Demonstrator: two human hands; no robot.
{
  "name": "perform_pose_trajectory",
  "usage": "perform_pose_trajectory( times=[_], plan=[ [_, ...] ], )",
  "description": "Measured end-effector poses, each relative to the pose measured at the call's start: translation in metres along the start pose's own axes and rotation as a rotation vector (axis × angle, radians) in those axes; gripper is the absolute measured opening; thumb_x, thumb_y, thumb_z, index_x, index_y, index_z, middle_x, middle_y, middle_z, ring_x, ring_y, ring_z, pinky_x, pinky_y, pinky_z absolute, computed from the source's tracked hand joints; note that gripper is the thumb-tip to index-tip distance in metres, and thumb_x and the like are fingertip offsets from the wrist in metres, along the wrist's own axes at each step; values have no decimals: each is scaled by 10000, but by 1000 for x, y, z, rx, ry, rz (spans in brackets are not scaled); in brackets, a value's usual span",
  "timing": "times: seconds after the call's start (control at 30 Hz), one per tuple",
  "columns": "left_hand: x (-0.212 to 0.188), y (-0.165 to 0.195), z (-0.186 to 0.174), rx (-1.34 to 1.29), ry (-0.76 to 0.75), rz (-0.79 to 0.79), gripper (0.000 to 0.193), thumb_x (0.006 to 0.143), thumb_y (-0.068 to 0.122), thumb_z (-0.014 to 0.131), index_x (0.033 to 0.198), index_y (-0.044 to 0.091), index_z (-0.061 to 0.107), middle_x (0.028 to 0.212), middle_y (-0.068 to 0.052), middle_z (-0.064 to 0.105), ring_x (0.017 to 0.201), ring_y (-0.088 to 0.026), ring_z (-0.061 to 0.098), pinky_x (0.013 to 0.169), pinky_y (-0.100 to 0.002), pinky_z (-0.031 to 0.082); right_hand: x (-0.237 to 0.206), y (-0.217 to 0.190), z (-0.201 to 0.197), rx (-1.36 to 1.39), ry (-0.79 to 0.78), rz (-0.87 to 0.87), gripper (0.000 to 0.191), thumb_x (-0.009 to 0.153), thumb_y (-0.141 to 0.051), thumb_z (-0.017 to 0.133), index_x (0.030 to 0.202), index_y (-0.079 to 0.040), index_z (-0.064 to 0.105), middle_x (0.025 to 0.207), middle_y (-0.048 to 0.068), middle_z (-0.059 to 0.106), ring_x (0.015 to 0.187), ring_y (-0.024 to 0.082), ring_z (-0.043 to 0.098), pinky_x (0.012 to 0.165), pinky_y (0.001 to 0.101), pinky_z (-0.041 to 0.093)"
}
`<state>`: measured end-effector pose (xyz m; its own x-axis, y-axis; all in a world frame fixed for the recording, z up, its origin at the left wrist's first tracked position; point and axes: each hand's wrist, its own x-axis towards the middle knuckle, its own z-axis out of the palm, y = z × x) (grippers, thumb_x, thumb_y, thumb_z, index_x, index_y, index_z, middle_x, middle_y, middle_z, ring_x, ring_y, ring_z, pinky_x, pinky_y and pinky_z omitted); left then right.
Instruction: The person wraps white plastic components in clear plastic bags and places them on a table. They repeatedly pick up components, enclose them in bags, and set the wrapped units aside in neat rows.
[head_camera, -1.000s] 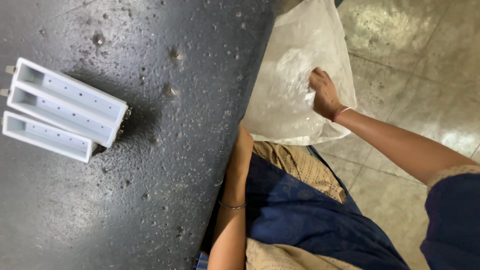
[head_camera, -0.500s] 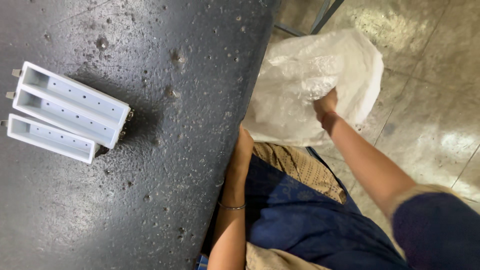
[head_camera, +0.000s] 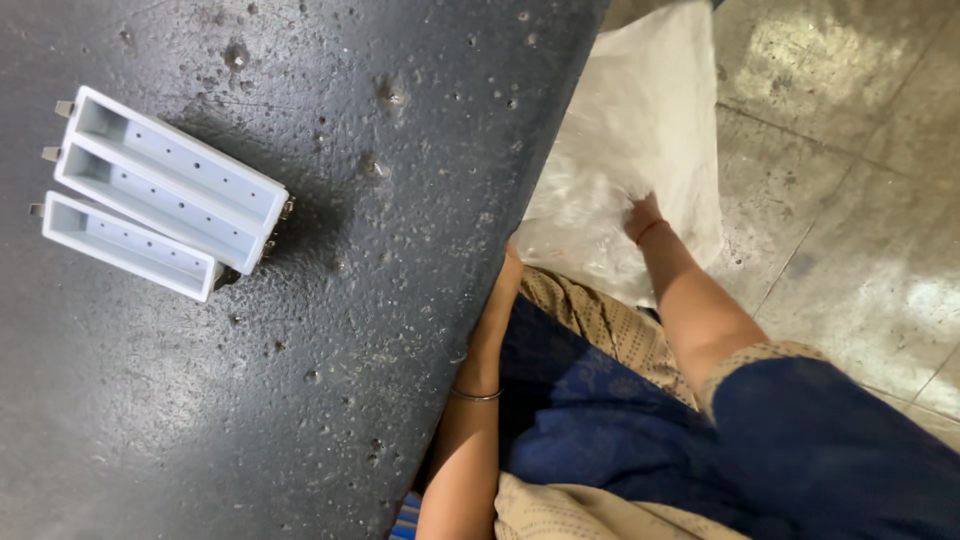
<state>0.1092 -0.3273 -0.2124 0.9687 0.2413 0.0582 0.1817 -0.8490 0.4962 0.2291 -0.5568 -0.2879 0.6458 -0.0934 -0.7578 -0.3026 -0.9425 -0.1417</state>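
Observation:
A white translucent plastic bag (head_camera: 640, 130) hangs beside the right edge of the dark table (head_camera: 380, 330). My right hand (head_camera: 642, 214) reaches into the bag's folds; only the wrist with a red thread and the back of the hand show, and the fingers are buried in plastic. My left forearm, with a thin bangle, runs up to the table edge near the bag's lower corner. The left hand itself is hidden under the table edge.
Three long pale grey open-topped plastic channels (head_camera: 165, 190) with small holes and metal end tabs lie side by side at the table's left. The tabletop is pitted and speckled. Tiled floor (head_camera: 850, 200) lies to the right, and my blue and tan clothing fills the lower right.
My right hand has moved lower and nearer the table edge, sinking deeper into the bag. The bag has shifted and crumpled around it. The grey channels have not moved.

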Motion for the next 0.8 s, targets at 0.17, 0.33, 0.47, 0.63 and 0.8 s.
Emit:
perform_pose_trajectory(
  times=[0.17,0.33,0.47,0.63,0.8],
  plan=[
    [-2,-2,10,-9,4,-6,487,861,104,636,1334,-11,603,1379,-328,558,1305,-517,495,1142,-543,337,12,8,-41,36,31,-133,1134,618,-418,962,1401,133,353,1375,289,481,1242,420,509,1048,423,433],
    [0,-2,11,-80,-3,-25,483,859,133,647,1329,19,628,1392,-306,565,1328,-504,486,1159,-539,320,-29,32,-85,222,176,-285,1364,569,-477,1048,1464,163,241,1411,350,373,1248,471,452,1026,446,413],
    [-2,-5,11,-66,2,6,547,851,129,651,1378,3,577,1422,-319,530,1355,-512,458,1177,-550,299,-87,35,-109,124,388,-352,1185,663,-379,982,1505,115,311,1448,329,349,1276,469,475,1062,452,438],
    [5,2,8,-8,13,-26,567,874,140,648,1404,-23,533,1449,-334,492,1374,-515,436,1181,-546,295,-138,26,-118,146,573,-482,472,953,-38,730,1383,-16,536,1290,182,609,1093,337,648,963,447,536],
    [13,9,-2,-23,-60,-102,559,888,161,654,1408,-9,537,1445,-325,494,1356,-505,449,1171,-536,311,-129,38,-147,129,390,-703,516,822,32,709,1319,-65,607,1239,168,628,1003,311,661,880,416,555]
  ],
)
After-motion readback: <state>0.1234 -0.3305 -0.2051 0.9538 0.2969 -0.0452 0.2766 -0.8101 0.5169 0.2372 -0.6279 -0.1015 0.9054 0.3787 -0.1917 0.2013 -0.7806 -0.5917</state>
